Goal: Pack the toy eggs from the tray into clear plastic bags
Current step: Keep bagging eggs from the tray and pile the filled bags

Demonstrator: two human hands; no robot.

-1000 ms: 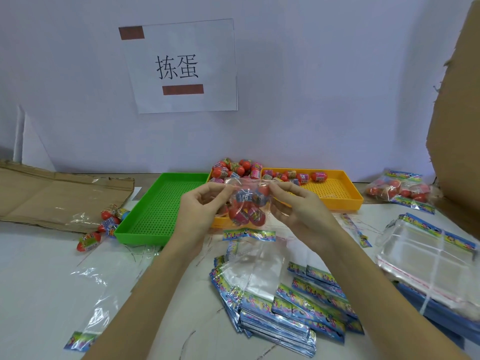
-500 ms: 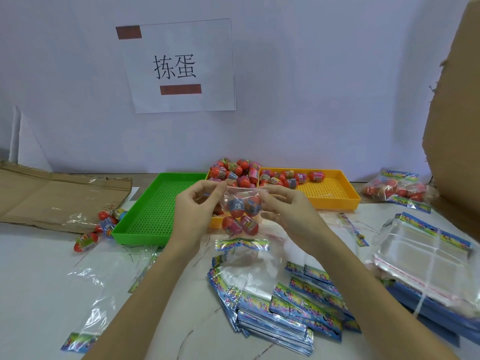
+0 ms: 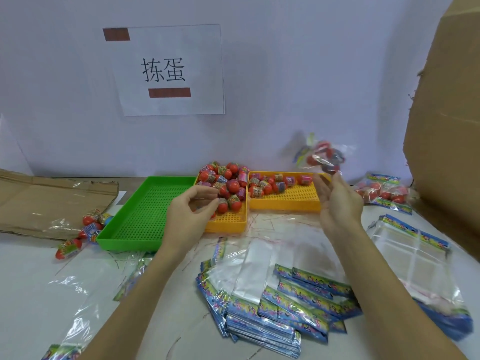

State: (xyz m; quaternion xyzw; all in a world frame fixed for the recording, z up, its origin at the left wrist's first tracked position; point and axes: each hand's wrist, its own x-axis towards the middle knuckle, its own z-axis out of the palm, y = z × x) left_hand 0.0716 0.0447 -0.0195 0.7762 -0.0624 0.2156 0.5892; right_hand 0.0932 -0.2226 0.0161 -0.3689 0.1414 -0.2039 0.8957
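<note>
Right hand (image 3: 337, 201) is up over the right edge of the yellow perforated plastic tray (image 3: 291, 201), palm turned inward, fingers straight and spread: its grip is released, nothing in it. Just above those fingertips a filled clear plastic bag of red toy eggs (image 3: 322, 157) is in the air, blurred, touching no hand as far as I can see.

Left hand (image 3: 187, 216) sits at the near corner of the second yellow tray (image 3: 228, 224), the one next to the green perforated plastic tray (image 3: 145, 216). Its fingers are curled with thumb and forefinger meeting; I can't make out anything pinched between them, so I can't tell whether that grip has something or not.

Loose red toy eggs with printed wrappers (image 3: 228, 183) are heaped in both yellow trays, thickest at the far end of the left one. A few more eggs (image 3: 88, 227) lie on the white table (image 3: 28, 276), left of the green tray, near a flattened piece of cardboard (image 3: 49, 198).

In front of me, a fanned stack of empty clear bags with blue printed headers (image 3: 280, 307). Another pile of clear bags (image 3: 415, 263) is to the right, and finished packs of eggs (image 3: 381, 193) rest at the far right beside the upright cardboard sheet (image 3: 446, 126).
</note>
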